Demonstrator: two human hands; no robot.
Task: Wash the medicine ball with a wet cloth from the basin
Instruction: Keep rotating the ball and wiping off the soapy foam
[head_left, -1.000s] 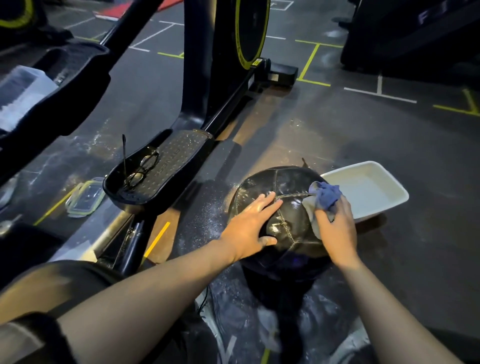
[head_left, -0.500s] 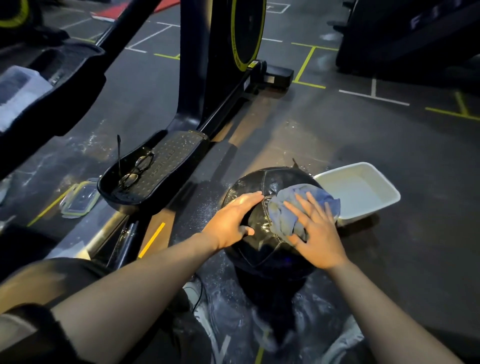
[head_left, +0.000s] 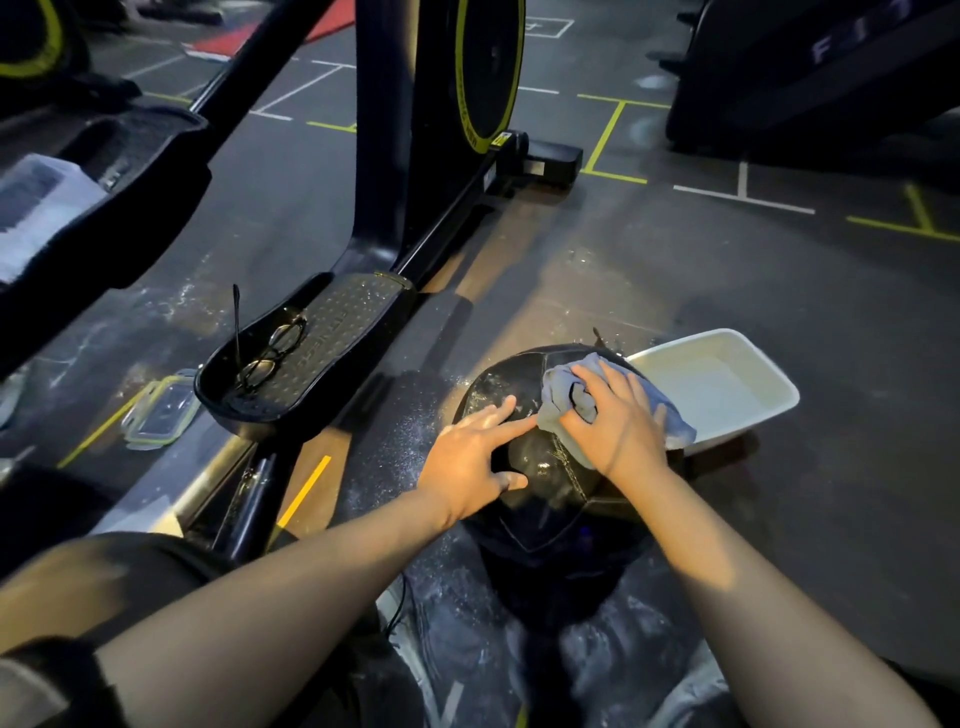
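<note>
head view. the medicine ball (head_left: 545, 483) sits on the dark gym floor (head_left: 779, 338), just in front of the person's knees and on a crumpled plastic sheet (head_left: 467, 623) that appears laid there to catch drips. the white basin (head_left: 779, 410) stands on the floor directly behind the ball to its right, touching or nearly touching it; kept this near, the cloth can likely be re-wetted without shifting the ball.

the left hand (head_left: 475, 457) lies flat on the ball's upper left face, fingers straight and moderately spread, thumb out toward the near side; it holds nothing, and its evident purpose is to brace the round ball against rolling under the wiping pressure. the right hand (head_left: 615, 426) presses the grey-blue cloth (head_left: 563, 389) onto the ball's top right, fingers spread over the bunched fabric rather than pinching it, so that a wide patch of wet cloth meets the leather. part of the cloth trails out from under the palm toward the basin.

the ball's surface glistens near the seams, suggesting washing is under way; the lower faces look not yet reached.

further left, a pair of glasses (head_left: 270, 353) rests on the machine's pedal (head_left: 337, 343), and a clear container lid (head_left: 161, 410) lies on the floor beside it, both well apart from the wet area.
</note>
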